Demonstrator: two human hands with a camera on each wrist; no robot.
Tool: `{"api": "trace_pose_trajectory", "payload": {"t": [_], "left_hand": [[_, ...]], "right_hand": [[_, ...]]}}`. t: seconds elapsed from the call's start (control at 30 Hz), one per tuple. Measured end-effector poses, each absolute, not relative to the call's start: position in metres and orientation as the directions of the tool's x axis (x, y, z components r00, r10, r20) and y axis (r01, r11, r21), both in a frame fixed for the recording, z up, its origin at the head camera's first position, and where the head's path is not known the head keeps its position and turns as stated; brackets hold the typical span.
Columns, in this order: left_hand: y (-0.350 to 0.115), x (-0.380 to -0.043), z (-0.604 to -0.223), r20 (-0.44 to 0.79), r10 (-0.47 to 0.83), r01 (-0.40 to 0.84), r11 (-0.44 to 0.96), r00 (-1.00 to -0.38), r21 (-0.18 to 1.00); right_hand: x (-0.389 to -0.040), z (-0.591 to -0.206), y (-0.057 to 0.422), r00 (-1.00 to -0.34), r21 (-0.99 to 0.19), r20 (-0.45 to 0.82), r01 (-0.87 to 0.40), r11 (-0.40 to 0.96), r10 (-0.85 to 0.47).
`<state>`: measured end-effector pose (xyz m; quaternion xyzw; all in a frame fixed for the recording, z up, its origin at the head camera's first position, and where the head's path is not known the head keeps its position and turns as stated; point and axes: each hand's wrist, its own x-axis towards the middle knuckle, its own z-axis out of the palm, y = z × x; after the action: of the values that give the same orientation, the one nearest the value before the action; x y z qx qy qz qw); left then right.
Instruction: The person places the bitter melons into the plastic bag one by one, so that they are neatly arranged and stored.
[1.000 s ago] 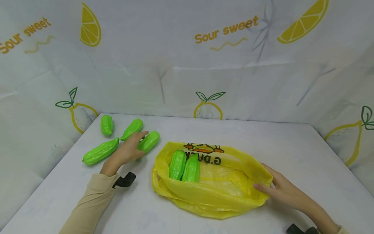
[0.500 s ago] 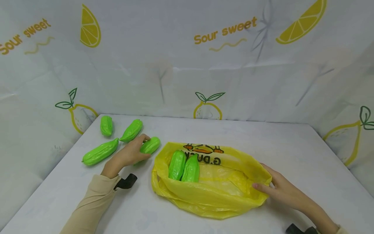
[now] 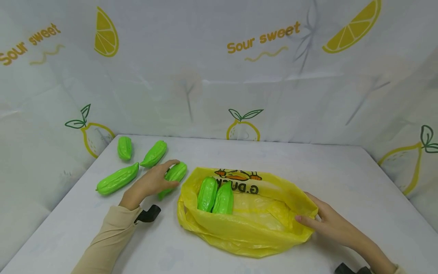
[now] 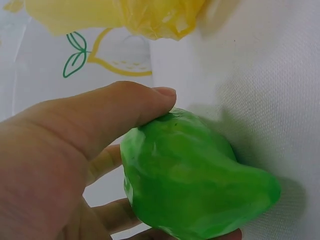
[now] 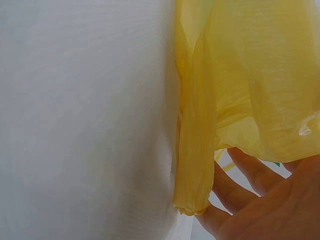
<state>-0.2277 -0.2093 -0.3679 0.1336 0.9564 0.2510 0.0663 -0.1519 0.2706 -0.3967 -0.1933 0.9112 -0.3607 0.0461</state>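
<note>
My left hand (image 3: 150, 184) has its thumb and fingers around a glossy green bitter melon (image 3: 176, 173). In the left wrist view the thumb lies on one side of this bitter melon (image 4: 195, 175), with fingers partly hidden behind it and its blunt tip pointing away. A yellow plastic bag (image 3: 253, 238) lies with its mouth held wide, two more bitter melons, one (image 3: 207, 194) beside the other (image 3: 223, 198), inside at its left. My right hand (image 3: 330, 219) holds the bag's right rim, thumb inside and fingers outside. In the right wrist view, fingers (image 5: 237, 192) reach behind the yellow plastic.
Left of my left hand lie more bitter melons: one (image 3: 118, 179) nearest, one (image 3: 124, 148) at the far corner, one (image 3: 154, 153) just beyond the hand. White cloth covers the table (image 3: 267, 154). A lemon-printed curtain (image 3: 191, 76) hangs behind the table's back edge.
My left hand has shifted slightly right and nearer, its thumb now along the bitter melon, whose near end shows more. My right hand and the bag stay almost still.
</note>
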Motion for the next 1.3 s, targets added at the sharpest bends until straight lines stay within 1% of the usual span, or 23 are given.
{"api": "trace_pose_trajectory", "payload": {"t": [0.3,0.53,0.8,1.3], "left_hand": [[-0.209,-0.227,-0.368,-0.046,0.281,0.222,0.839,-0.959,0.496],[-0.210,-0.226,-0.364,-0.031,0.253,0.198,0.822,-0.967,0.534],[-0.208,-0.224,-0.356,0.036,0.256,0.232,0.799,-0.966,0.555],[-0.199,-0.216,-0.342,0.088,0.262,0.265,0.784,-0.961,0.562]], "right_hand": [[-0.152,-0.396,0.270,-0.922,-0.674,0.059,-0.320,0.666,-0.384],[-0.152,-0.396,0.270,-0.921,-0.675,0.068,-0.326,0.662,-0.384],[-0.152,-0.395,0.269,-0.926,-0.671,0.046,-0.307,0.675,-0.376],[-0.152,-0.395,0.268,-0.927,-0.679,0.035,-0.297,0.671,-0.374]]}}
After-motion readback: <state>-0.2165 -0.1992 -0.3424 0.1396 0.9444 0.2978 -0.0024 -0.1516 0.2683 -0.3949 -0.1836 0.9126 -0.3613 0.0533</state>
